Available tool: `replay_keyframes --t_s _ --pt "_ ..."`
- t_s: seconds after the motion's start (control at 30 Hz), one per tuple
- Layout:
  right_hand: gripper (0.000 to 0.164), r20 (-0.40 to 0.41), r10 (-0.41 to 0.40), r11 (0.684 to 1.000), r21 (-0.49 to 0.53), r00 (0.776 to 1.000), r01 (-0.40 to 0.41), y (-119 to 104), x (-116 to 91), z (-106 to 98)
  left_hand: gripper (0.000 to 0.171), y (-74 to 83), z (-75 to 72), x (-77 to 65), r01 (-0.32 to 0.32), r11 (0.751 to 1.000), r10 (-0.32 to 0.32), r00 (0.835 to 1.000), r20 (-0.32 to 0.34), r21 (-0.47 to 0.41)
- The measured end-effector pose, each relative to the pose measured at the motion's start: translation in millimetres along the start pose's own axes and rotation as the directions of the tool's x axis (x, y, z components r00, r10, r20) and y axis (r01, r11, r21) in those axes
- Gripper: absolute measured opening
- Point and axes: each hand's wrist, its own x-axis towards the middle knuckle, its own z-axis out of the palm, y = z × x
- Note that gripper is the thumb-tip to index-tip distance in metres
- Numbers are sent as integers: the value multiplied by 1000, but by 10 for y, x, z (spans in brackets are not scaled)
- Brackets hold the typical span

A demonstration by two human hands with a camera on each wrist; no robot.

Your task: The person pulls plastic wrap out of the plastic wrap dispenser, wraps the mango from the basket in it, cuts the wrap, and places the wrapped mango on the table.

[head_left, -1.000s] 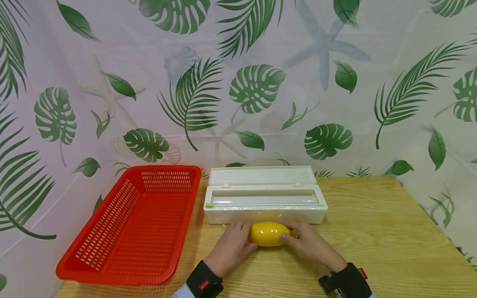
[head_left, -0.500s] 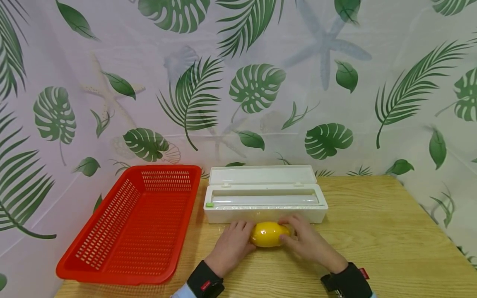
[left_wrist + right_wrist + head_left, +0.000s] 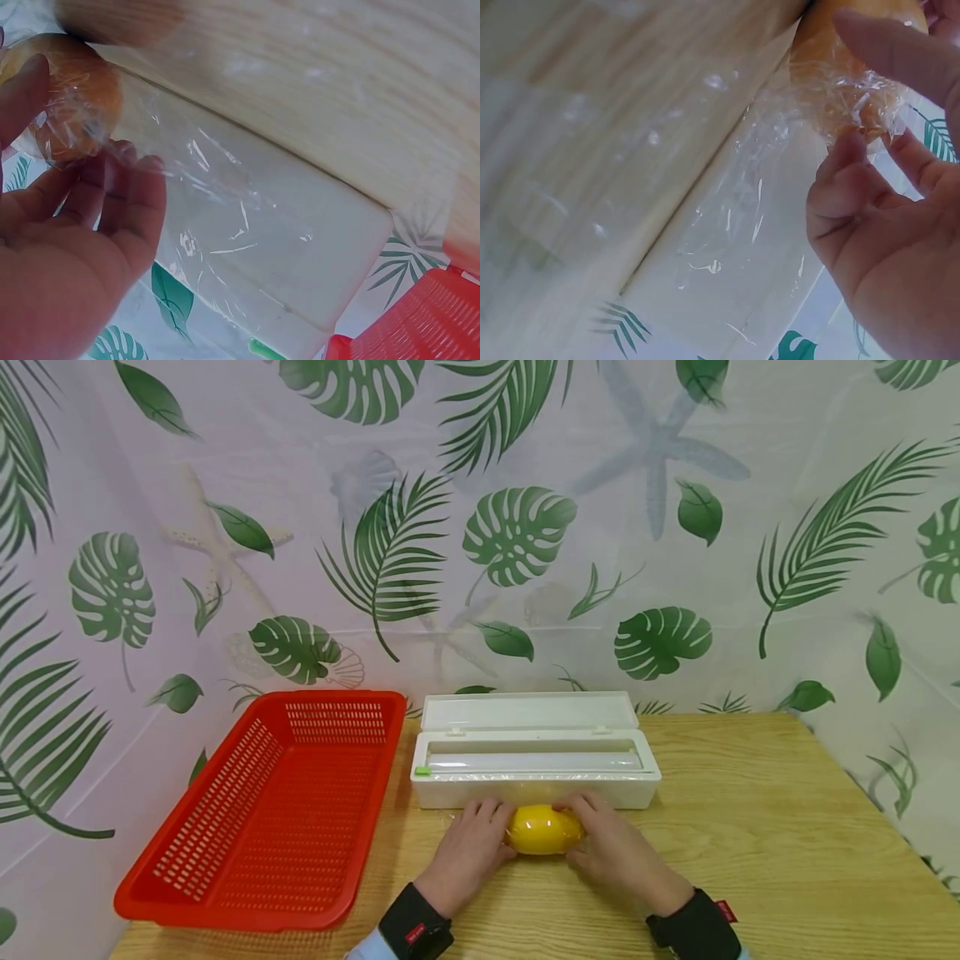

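Note:
Between both hands on the table lies a yellow oval fruit (image 3: 544,829), wrapped in clear cling film that bunches at its ends; its exact kind is unclear. My left hand (image 3: 467,852) grips the left end, thumb on the near side and fingers on the far side. At the right end my right hand (image 3: 618,853) holds it the same way. Crinkled cling film (image 3: 225,187) stretches past the fingers in the left wrist view, and crumpled film (image 3: 855,94) covers the fruit's end in the right wrist view. Just behind stands a white cling film dispenser (image 3: 534,792), lid raised.
A red plastic basket (image 3: 356,827) stands to the left on the wooden table (image 3: 765,827). The dispenser has a green slider (image 3: 422,771) at its left end. A leaf-patterned cloth (image 3: 525,643) hangs behind the table.
My right hand's fingers have shifted around the fruit's right end, and the thumb has moved from its face to the near side. My left hand and the fruit have stayed nearly in place.

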Motion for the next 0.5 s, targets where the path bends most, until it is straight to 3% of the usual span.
replay_keyframes --t_s 0.23,0.5 --pt "53 -17 6 1000 -22 1000 -7 30 -24 7 52 -9 -11 -10 -24 1000 24 1000 -3 0" --pt "46 -37 -12 995 101 999 15 100 -26 -52 52 -34 -25 -11 -45 999 44 999 -18 -19"
